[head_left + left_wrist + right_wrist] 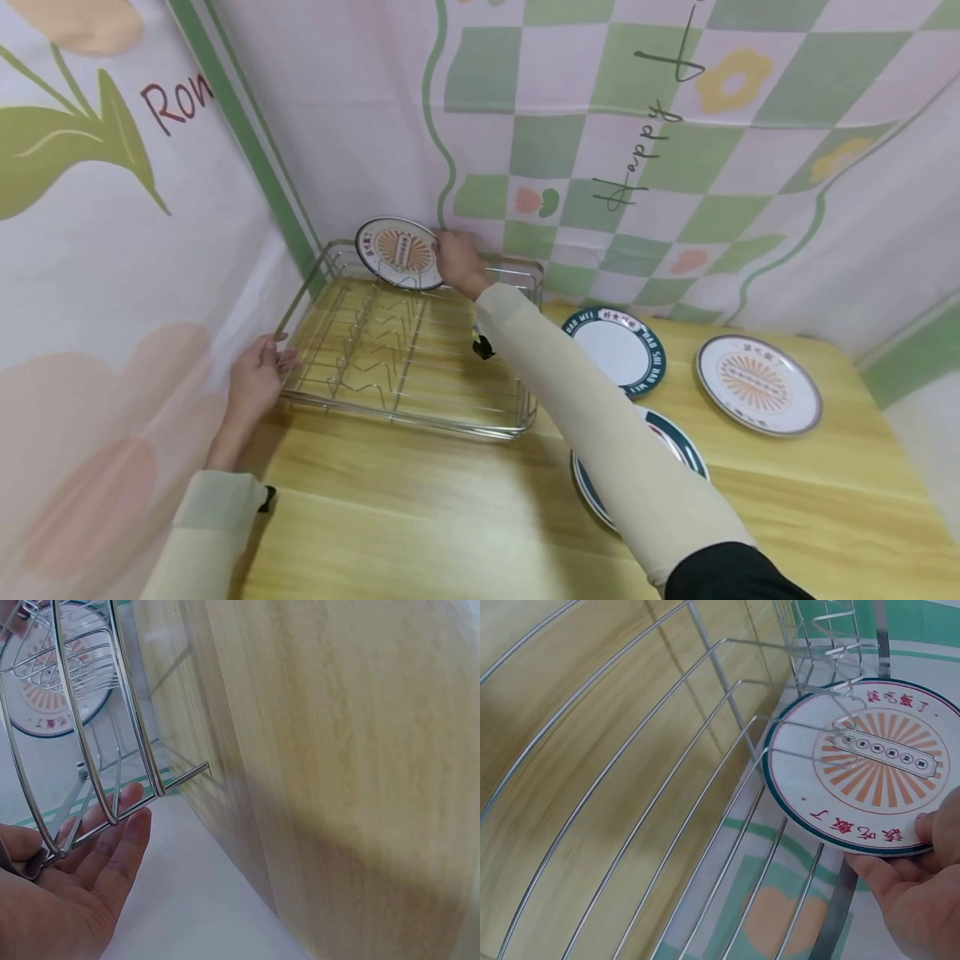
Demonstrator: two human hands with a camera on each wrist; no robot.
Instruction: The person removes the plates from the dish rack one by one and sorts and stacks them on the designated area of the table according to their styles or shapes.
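A wire dish rack [450,428] stands at the back left of the wooden table. My right hand [459,260] pinches the right edge of a white plate [401,252] with an orange sunburst, thumb on its face in the right wrist view. The plate leans upright at the rack's far end, its lower part behind the wire prongs [845,724]. At the rack's left front corner, my left hand [255,375] grips the rim, thumb on top and fingers [124,851] under the side wires [97,750].
Right of the rack lies a green-rimmed plate [611,350]. Nearer, more green-rimmed plates [678,437] sit partly behind my right sleeve. Another sunburst plate [757,385] lies at the far right. Printed cloth [360,125] hangs behind and left of the table.
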